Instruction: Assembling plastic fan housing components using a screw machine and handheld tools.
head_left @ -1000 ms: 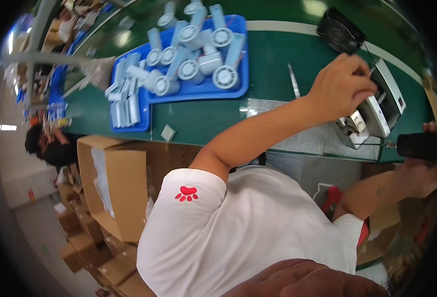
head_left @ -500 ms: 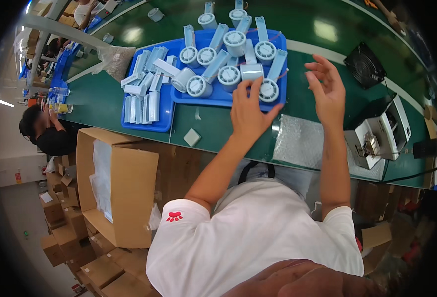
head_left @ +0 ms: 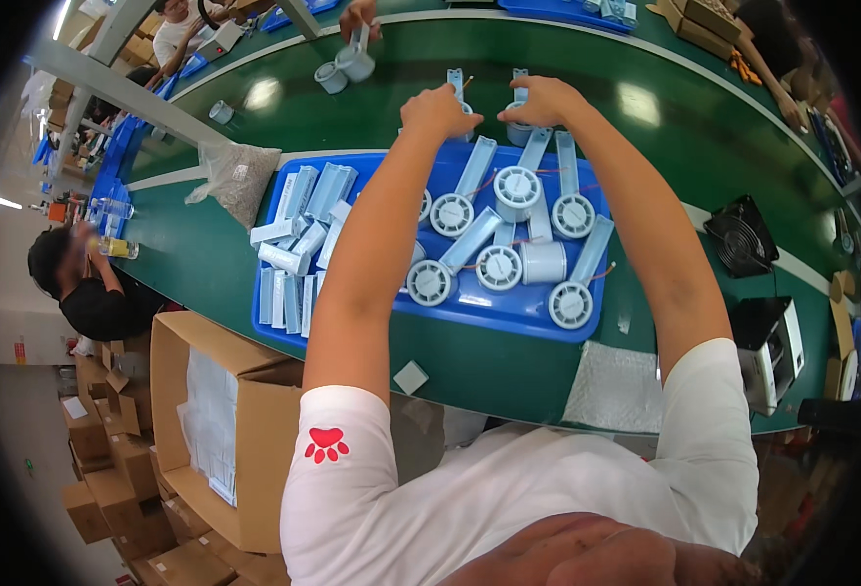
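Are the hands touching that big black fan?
No, the left hand and right hand are by the pale blue parts, away from the black fan.

An open carton [head_left: 266,451] stands beside the green bench [head_left: 194,256].

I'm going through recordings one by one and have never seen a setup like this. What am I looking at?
There is no machine here: a person works with two bare hands. Every picture comes from one wide camera on the person's head, looking down, so straight edges bend.

The left hand and right hand each reach past the blue trays to a pale blue part; the fingers hide whether either grip is closed.

On the green bench, the trays carry similar round parts with long arms, plus pale bars. Around them are a clear bag, bubble wrap and a black fan.
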Motion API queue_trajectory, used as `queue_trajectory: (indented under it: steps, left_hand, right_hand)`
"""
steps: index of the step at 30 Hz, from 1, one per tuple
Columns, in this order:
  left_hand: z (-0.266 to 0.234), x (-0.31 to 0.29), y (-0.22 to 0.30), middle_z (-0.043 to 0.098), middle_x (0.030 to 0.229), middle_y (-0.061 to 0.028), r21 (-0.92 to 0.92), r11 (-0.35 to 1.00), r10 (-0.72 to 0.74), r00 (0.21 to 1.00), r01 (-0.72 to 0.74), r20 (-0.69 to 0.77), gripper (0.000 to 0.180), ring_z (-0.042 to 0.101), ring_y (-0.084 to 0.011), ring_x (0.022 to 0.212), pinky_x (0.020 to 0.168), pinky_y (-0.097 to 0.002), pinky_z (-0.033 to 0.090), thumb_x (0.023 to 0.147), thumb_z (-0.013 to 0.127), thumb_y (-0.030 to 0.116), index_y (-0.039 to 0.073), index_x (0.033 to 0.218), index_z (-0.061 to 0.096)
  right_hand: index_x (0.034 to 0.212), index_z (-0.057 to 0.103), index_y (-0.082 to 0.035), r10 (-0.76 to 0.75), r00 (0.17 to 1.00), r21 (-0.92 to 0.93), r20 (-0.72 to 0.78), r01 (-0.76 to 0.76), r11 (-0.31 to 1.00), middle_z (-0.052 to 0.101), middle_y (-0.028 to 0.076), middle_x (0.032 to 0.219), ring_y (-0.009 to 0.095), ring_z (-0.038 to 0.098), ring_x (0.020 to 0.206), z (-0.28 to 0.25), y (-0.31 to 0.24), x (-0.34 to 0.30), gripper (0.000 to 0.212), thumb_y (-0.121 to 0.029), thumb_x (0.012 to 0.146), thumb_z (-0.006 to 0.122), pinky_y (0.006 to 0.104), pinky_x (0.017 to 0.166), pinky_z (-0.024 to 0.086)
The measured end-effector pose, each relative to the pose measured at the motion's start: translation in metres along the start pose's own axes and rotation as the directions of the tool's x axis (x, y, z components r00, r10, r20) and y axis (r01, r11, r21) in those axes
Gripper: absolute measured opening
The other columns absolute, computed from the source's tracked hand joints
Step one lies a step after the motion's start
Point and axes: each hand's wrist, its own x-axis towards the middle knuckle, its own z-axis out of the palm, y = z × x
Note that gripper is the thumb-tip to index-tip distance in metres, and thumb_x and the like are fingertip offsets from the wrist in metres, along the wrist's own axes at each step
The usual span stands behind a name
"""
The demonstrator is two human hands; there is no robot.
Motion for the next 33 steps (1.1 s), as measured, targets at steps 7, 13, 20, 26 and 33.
queue_trajectory:
  steps: [7, 13, 20, 26, 33]
  left_hand:
    - [0.012, 0.024, 0.001, 0.07, 0.115, -0.0175, -0.096, 0.993, 0.073, 0.997, -0.069, 0.038, 0.06, 0.067, -0.0321, 0.108, 0.093, -0.0418, 0.053, 0.071, 0.076, 0.05, 0.006, 0.111, 0.071]
    - [-0.034, -0.045, -0.017, 0.068, 0.111, -0.0215, -0.454, 0.803, 0.251, 0.91, -0.387, -0.331, 0.062, 0.068, -0.029, 0.099, 0.088, -0.0363, 0.054, 0.081, 0.075, 0.037, -0.003, 0.125, 0.057]
    - [-0.005, -0.217, 0.074, 0.058, 0.108, -0.0119, -0.776, 0.333, 0.541, 0.783, -0.535, -0.308, 0.046, 0.062, -0.0193, 0.095, 0.082, -0.0329, 0.052, 0.083, 0.07, 0.014, 0.003, 0.122, 0.047]
    - [0.083, -0.316, 0.156, 0.06, 0.095, -0.0131, -0.878, 0.251, 0.406, 0.868, -0.407, -0.287, 0.038, 0.058, -0.021, 0.084, 0.075, -0.0322, 0.048, 0.086, 0.074, 0.022, 0.001, 0.108, 0.052]
    - [0.141, -0.348, 0.149, 0.06, 0.104, -0.0148, -0.652, 0.268, 0.424, 0.695, -0.709, -0.581, 0.028, 0.058, -0.031, 0.092, 0.082, -0.0345, 0.047, 0.089, 0.073, 0.016, 0.003, 0.105, 0.055]
  right_hand:
    - [0.107, 0.073, -0.007, 0.016, 0.982, -0.098, 0.188, 0.003, 0.995, 0.073, 0.017, 0.099, 0.031, 0.071, 0.089, 0.005, 0.007, 0.034, 0.059, -0.05, 0.068, 0.076, 0.0428, 0.077, 0.057]
    - [0.122, 0.06, 0.002, 0.005, 0.991, -0.094, -0.134, -0.018, 0.995, 0.07, 0.021, 0.107, 0.033, 0.068, 0.095, -0.093, 0.035, -0.058, 0.047, -0.022, 0.083, 0.073, 0.0375, 0.086, 0.054]
    - [0.116, 0.07, -0.013, 0.313, 0.944, -0.01, -0.1, -0.316, 0.949, 0.071, 0.016, 0.107, 0.033, 0.067, 0.102, -0.019, 0.104, -0.25, 0.058, -0.04, 0.065, 0.078, 0.0422, 0.089, 0.054]
    - [0.126, 0.063, -0.012, 0.245, 0.901, -0.059, -0.358, -0.283, 0.957, 0.071, 0.017, 0.107, 0.032, 0.069, 0.098, -0.011, 0.107, -0.296, 0.063, -0.042, 0.073, 0.08, 0.041, 0.087, 0.055]
    - [0.122, 0.062, -0.001, 0.402, 0.772, 0.832, -0.492, 0.283, 0.477, 0.069, 0.013, 0.11, 0.016, 0.068, 0.091, 0.016, 0.05, -0.449, 0.028, -0.01, 0.096, 0.06, 0.0277, 0.08, 0.055]
